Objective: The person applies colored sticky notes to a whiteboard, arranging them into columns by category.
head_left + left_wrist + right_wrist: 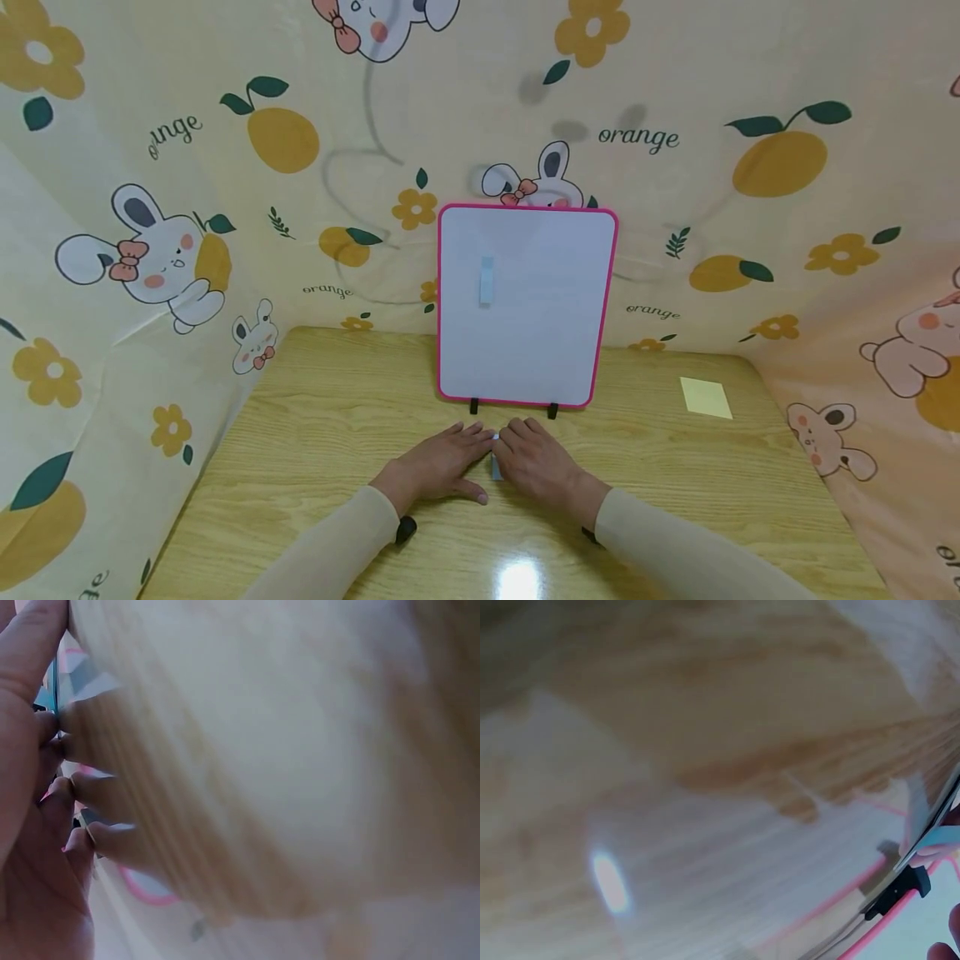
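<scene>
A light blue strip (496,468) lies between my two hands on the wooden table, partly covered by fingers. My right hand (542,462) has its fingers curled at the strip and pinches it; some blue (939,838) also shows by the fingers at the edge of the right wrist view. From the other side, my left hand (442,465) rests on the table, fingers extended and fingertips beside the strip, thumb apart. In the left wrist view the left hand's fingers (60,810) line the left edge. What the right fingertips do underneath is hidden.
A whiteboard (525,333) with a pink frame stands upright on black feet (552,411) just beyond my hands. Another light blue strip (487,282) is on its face. A pale yellow sticky note (706,397) lies at the table's back right. Patterned cloth (480,108) surrounds the table.
</scene>
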{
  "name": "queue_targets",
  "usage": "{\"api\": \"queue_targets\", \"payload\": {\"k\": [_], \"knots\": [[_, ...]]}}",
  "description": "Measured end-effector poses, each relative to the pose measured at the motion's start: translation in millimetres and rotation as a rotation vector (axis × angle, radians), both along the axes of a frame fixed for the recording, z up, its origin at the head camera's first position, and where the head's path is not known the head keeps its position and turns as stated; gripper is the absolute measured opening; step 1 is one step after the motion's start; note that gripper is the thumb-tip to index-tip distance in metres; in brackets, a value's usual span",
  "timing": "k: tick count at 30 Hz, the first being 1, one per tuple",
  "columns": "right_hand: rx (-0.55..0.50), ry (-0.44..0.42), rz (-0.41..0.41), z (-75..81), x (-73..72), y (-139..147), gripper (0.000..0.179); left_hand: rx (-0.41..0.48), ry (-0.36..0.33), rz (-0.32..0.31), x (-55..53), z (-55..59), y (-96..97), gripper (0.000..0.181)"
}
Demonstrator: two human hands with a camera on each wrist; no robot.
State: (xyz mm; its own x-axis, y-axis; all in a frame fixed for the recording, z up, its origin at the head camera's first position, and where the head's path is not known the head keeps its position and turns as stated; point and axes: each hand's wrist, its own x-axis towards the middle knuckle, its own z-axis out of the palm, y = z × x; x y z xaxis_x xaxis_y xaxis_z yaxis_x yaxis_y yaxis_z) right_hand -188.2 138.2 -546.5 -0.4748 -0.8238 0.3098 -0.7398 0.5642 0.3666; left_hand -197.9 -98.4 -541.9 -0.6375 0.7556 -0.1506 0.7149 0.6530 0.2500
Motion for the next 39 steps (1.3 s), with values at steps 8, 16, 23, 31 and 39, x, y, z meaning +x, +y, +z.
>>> {"api": "queue_targets", "payload": {"k": [8,16,23,31,39], "knots": [[0.013,-0.077,-0.046,3.4,0.4,2,0.021,-0.006,0.004,0.006,3.5,2.1,-0.7,0.093],[-0.048,-0.125,-0.061,4.5,0.2,3,0.018,0.037,0.037,-0.002,10.4,-0.1,-7.3,0.087],[-0.091,-0.122,-0.065,4.5,-2.9,5,0.017,0.035,0.11,-0.058,24.4,-1.5,-15.0,0.064],[-0.129,-0.078,-0.044,4.4,-4.0,6,0.02,0.029,0.192,-0.138,33.7,0.5,-10.4,0.056],[-0.17,-0.087,-0.027,4.7,-3.1,6,0.02,0.017,0.196,-0.152,34.1,1.2,-5.0,0.056]]}}
